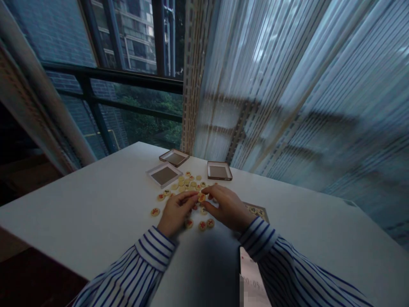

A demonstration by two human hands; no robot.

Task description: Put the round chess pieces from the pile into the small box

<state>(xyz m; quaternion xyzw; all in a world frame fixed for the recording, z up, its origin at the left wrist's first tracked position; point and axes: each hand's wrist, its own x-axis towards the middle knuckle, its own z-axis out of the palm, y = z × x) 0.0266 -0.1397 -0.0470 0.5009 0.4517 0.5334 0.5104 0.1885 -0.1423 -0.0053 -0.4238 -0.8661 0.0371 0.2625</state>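
Between my two hands, above the middle of the white table, is a round wooden xiangqi piece (201, 197) with a red character. My left hand (177, 211) is closed, its thumb and fingertips pinching the piece from the left. From the other side, my right hand (228, 207) curls its thumb and forefinger around the same piece. Loose xiangqi pieces lie scattered below and beyond the hands, some with red or dark characters showing, others blank side up. A red-marked piece (155, 212) lies left of my left hand. Parts of the pile are hidden behind my fingers.
Behind the pile stand a brown-rimmed shallow tray (220, 178), a white-rimmed tray (152, 175) and another brown tray (164, 159). A box with pieces (262, 212) is partly hidden by my right wrist. A phone (252, 277) lies near my right sleeve. Curtains border the table's far side.
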